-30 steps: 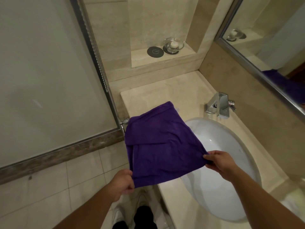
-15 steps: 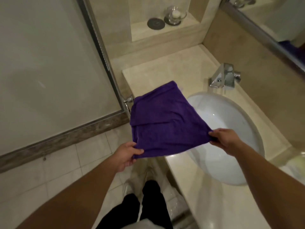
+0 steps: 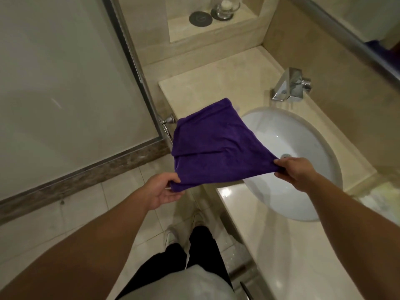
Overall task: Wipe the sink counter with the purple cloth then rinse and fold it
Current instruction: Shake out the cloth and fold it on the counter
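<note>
Beige stone is seen throughout the bathroom in the head view: a pale marble sink counter (image 3: 216, 68) runs from the centre to the lower right, with an oval white basin (image 3: 303, 148) set into it and an angular chrome faucet (image 3: 290, 85) behind it. The purple cloth (image 3: 216, 148) is held spread in the air at the centre of the frame, over the counter's left edge and the basin's left rim. Its near left corner is pinched by the left hand (image 3: 160, 189), and its near right corner is gripped by the right hand (image 3: 296, 169). A frosted glass shower panel (image 3: 65, 83) fills the upper left.
</note>
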